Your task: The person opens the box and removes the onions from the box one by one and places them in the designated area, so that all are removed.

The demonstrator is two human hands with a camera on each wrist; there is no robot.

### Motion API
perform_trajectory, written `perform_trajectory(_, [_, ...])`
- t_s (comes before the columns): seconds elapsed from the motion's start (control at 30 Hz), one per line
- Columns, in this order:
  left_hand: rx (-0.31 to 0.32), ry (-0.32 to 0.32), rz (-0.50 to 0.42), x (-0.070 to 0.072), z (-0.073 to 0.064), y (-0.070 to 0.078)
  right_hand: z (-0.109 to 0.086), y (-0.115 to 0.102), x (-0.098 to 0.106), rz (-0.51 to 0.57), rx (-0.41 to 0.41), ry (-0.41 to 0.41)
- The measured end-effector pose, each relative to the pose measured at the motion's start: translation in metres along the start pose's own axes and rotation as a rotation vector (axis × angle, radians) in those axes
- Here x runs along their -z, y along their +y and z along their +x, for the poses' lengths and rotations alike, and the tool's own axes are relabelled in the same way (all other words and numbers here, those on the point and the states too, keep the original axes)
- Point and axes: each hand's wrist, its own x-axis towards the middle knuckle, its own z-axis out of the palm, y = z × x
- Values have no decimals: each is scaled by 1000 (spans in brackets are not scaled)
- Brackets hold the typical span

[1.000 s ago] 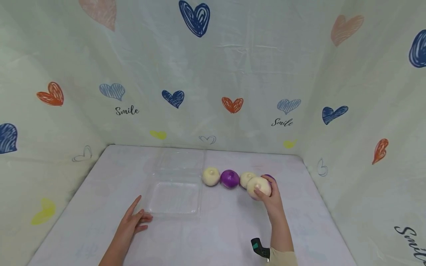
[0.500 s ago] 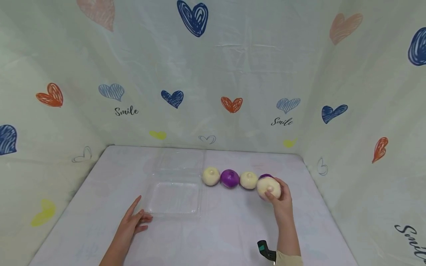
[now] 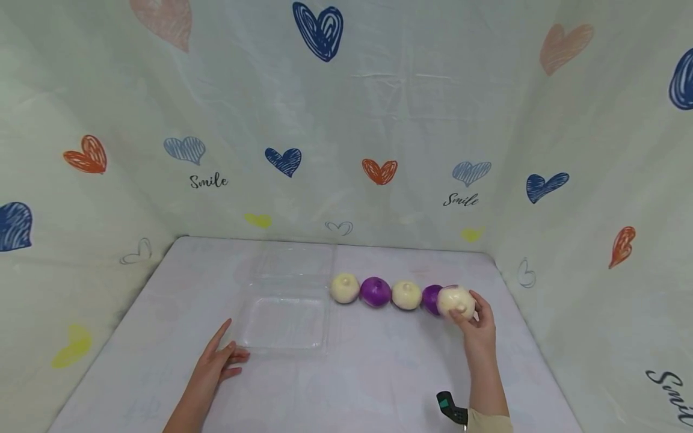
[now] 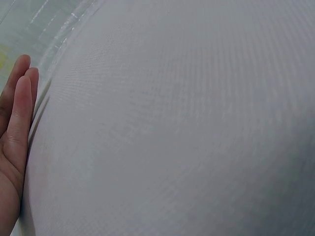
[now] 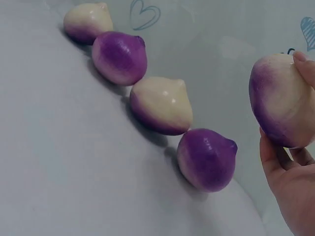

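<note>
My right hand (image 3: 479, 325) grips a cream onion (image 3: 456, 302) with a purple side, thumb on the front and fingers behind. It is held at the right end of a row and partly covers a purple onion (image 3: 431, 299) in the head view. In the right wrist view this cream onion (image 5: 280, 101) is clear of the table, apart from the purple onion (image 5: 206, 160). My left hand (image 3: 213, 361) rests with fingers spread at the near left corner of a clear plastic container (image 3: 326, 322). Its fingertips are at the container's edge; contact is hard to tell.
Left of the held onion, the row continues with a cream onion (image 3: 406, 295), a purple onion (image 3: 375, 291) and another cream onion (image 3: 344, 288) beside the container. The container's clear lid (image 3: 292, 261) lies opened behind it. A heart-printed curtain (image 3: 346, 120) surrounds the white table (image 3: 379, 385).
My right hand has carried the cream onion rightward along the row, uncovering the second cream onion and more of the last purple one. The left hand has stayed put.
</note>
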Motion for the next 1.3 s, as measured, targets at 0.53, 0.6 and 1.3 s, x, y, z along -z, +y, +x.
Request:
perform_trajectory(0.53, [-1,1,-18,1,1,0,27,-11,31,-268,44,-132])
perform_trajectory(0.6, [-4,2,-22,1,1,0,31,-11,35,-303,62,-148])
perform_trajectory(1.3, [2,8,-3,2,3,0,69,-9,64,-602,73,-324])
